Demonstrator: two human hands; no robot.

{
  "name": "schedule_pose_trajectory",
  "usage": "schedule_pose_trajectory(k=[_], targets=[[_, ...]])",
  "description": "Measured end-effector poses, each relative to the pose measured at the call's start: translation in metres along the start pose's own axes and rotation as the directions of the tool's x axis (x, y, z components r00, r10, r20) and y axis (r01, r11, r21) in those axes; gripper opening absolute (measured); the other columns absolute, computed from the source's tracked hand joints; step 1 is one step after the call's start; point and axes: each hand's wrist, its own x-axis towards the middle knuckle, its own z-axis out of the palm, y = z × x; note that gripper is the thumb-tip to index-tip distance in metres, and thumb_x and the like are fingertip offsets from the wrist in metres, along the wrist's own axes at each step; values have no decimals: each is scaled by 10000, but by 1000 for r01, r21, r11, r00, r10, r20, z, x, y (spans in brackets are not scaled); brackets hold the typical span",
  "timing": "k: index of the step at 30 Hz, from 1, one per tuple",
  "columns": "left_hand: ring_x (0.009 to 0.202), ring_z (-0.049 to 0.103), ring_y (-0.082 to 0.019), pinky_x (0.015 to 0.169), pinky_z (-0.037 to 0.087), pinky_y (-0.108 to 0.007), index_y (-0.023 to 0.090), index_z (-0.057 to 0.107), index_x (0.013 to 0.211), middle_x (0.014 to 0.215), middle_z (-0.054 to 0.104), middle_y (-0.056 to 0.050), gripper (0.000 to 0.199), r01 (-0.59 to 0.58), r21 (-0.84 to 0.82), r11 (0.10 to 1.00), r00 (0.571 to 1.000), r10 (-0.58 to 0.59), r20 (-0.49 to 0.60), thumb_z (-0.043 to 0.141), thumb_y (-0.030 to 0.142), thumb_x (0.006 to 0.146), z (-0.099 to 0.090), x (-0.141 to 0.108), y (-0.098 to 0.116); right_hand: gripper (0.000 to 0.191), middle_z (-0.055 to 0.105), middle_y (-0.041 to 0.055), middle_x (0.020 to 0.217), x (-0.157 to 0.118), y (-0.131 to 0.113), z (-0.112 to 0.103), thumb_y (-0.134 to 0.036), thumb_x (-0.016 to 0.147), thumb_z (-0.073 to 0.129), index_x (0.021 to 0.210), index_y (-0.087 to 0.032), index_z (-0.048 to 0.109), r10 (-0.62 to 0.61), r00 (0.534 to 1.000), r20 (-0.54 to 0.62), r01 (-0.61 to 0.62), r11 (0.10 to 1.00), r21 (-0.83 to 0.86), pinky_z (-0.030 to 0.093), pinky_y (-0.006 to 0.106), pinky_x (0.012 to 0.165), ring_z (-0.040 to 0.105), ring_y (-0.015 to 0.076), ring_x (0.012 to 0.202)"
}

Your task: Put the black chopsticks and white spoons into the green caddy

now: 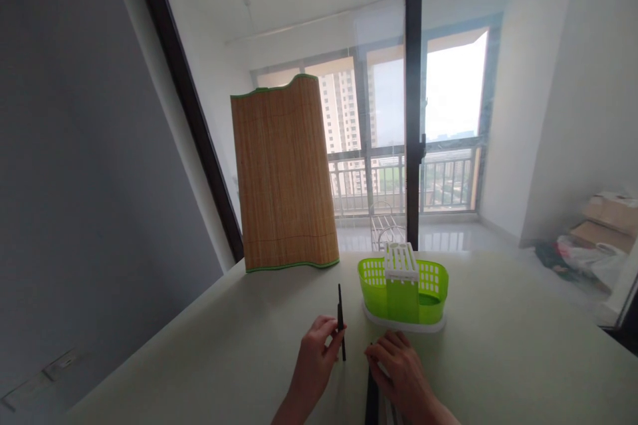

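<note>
In the head view my left hand (319, 342) pinches slim black chopsticks (339, 312), held nearly upright above the table. My right hand (393, 362) is closed, its fingertips curled down over the far end of something dark. Below that hand lies a long black strip-like bundle (371, 402), with silvery long pieces (391, 413) beside it, partly hidden by the wrist. Just beyond my right hand stands a green utensil basket (371, 302) with a white base and a slotted white top (401, 265) on its middle compartment.
A brown bamboo mat (284, 179) with green edging stands upright at the table's (224, 345) far left edge. Behind the table is a glass door with a dark frame (413, 113). Cardboard boxes (608, 226) and bags lie on the floor at right.
</note>
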Motion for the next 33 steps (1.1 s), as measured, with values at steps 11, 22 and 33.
schedule_pose_trajectory(k=[11, 22, 33], targets=[[890, 675, -162, 710, 527, -231, 227, 744, 1051, 1012, 739, -42, 253, -185, 181, 966, 973, 206, -108, 546, 325, 929, -17, 119, 82, 148, 627, 13, 767, 1, 7, 1, -105, 927, 503, 885, -227, 577, -64, 997, -51, 61, 997, -52, 406, 360, 713, 570, 218, 757], [815, 709, -159, 630, 483, -212, 198, 759, 924, 910, 780, -29, 157, -13, 466, 885, 976, -89, 196, 646, 251, 830, 65, 180, 52, 170, 604, 9, 669, 6, 20, 17, -68, 816, 481, 819, -221, 555, -212, 957, -196, 183, 970, -159, 360, 336, 641, 531, 192, 666], [949, 719, -214, 783, 560, -296, 196, 757, 988, 1048, 756, -113, 238, -77, 653, 753, 941, -162, 298, 553, 294, 913, 84, 178, 49, 166, 601, -6, 660, 4, 20, 20, -70, 787, 495, 808, -223, 555, -191, 959, -209, 159, 974, -160, 351, 327, 643, 545, 177, 661]])
